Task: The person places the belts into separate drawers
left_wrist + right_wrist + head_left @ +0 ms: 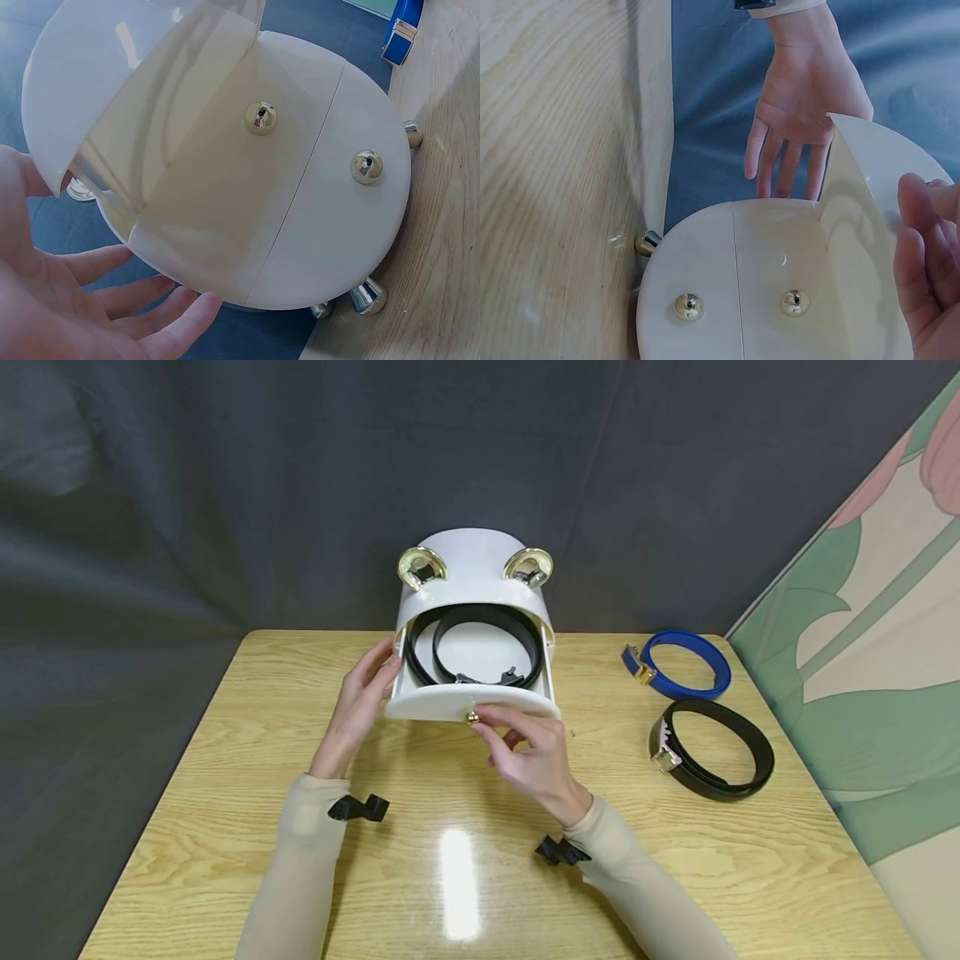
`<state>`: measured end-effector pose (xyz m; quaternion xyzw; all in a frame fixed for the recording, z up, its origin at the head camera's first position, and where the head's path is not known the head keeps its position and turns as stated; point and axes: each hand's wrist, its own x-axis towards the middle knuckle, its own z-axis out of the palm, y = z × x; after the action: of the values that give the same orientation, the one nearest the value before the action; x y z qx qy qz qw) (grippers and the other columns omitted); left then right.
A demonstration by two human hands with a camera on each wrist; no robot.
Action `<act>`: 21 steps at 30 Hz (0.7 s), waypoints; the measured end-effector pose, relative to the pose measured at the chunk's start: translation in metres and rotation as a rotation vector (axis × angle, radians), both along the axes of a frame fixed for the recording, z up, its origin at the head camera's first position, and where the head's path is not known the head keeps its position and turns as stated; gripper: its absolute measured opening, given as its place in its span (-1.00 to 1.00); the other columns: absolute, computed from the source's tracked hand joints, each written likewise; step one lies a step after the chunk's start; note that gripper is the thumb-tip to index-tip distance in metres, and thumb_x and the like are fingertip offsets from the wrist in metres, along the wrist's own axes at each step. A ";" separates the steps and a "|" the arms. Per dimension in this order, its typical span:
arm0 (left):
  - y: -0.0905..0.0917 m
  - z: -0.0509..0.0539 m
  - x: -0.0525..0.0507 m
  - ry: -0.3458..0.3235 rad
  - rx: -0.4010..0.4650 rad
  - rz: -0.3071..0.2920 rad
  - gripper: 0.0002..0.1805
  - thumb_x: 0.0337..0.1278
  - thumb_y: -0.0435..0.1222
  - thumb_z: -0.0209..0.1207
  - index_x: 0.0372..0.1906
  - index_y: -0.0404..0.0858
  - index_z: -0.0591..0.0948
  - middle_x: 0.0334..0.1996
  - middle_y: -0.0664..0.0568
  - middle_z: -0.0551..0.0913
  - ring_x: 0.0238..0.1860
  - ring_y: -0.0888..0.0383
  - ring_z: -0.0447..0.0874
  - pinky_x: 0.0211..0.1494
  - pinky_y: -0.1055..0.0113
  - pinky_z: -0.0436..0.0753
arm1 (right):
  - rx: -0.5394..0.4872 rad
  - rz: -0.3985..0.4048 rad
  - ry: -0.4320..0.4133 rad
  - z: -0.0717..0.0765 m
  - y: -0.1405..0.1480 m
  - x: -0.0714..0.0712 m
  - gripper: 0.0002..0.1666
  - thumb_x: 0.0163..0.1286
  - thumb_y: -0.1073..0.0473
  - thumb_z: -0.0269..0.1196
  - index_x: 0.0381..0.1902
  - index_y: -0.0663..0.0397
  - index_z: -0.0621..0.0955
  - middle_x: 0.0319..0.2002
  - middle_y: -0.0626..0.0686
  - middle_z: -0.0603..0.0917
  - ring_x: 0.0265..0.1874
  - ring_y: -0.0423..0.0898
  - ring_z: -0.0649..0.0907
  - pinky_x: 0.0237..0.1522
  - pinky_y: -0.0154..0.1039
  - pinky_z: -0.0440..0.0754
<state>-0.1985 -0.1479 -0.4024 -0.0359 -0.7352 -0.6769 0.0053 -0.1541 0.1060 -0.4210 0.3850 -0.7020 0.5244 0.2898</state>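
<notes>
A white rounded drawer box [474, 568] with gold ear-like rings stands on the table, its top drawer [420, 703] pulled out. Inside the drawer lies a coiled black belt [480, 613] with a dark buckle. My right hand [528, 756] pinches the gold knob [472, 717] of this drawer between thumb and forefinger. At the box's left side is my left hand [358, 697], fingers fairly straight, thumb near the drawer's edge. Lower down, two closed drawers with gold knobs [261, 118] show in the left wrist view.
To the right lie a coiled blue belt [722, 675] with a gold buckle and another coiled black belt [761, 752] with a silver buckle. The wooden table [405, 877] meets a dark curtain [315, 510] behind and a floral cloth [885, 660] at the right.
</notes>
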 end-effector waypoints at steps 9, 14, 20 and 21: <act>-0.001 0.000 0.001 -0.006 0.002 -0.005 -0.34 0.69 -0.06 -0.02 0.70 -0.17 0.23 0.66 -0.10 0.28 0.63 -0.06 0.28 0.57 -0.18 0.39 | -0.029 -0.011 0.000 0.002 -0.002 -0.003 -0.72 0.16 0.60 0.43 -0.14 0.44 0.76 -0.32 0.34 0.83 -0.80 -0.10 0.66 -0.65 -0.50 0.60; -0.001 0.000 0.002 -0.006 0.009 -0.007 -0.34 0.69 -0.06 -0.02 0.69 -0.17 0.23 0.66 -0.12 0.28 0.64 -0.07 0.27 0.60 -0.17 0.36 | -0.038 -0.017 -0.014 0.003 -0.002 -0.004 -0.72 0.17 0.59 0.43 -0.13 0.45 0.76 -0.33 0.35 0.83 -0.80 -0.10 0.66 -0.65 -0.49 0.61; -0.001 0.002 0.003 0.008 0.015 -0.013 -0.35 0.71 -0.09 -0.03 0.69 -0.20 0.21 0.65 -0.14 0.29 0.62 -0.08 0.30 0.59 -0.14 0.40 | -0.021 -0.040 -0.058 0.004 -0.002 -0.004 -0.72 0.22 0.57 0.42 -0.09 0.42 0.77 -0.30 0.33 0.84 -0.78 -0.12 0.67 -0.64 -0.46 0.63; -0.001 0.002 0.004 0.012 0.018 -0.015 -0.35 0.71 -0.10 -0.03 0.69 -0.21 0.21 0.65 -0.15 0.29 0.62 -0.08 0.31 0.59 -0.14 0.42 | -0.020 -0.045 -0.067 0.004 -0.002 -0.004 -0.72 0.23 0.57 0.42 -0.08 0.42 0.77 -0.29 0.32 0.84 -0.78 -0.11 0.67 -0.64 -0.46 0.63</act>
<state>-0.1949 -0.1485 -0.4004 -0.0455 -0.7288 -0.6832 0.0049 -0.1583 0.1042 -0.4168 0.3484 -0.7144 0.5374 0.2817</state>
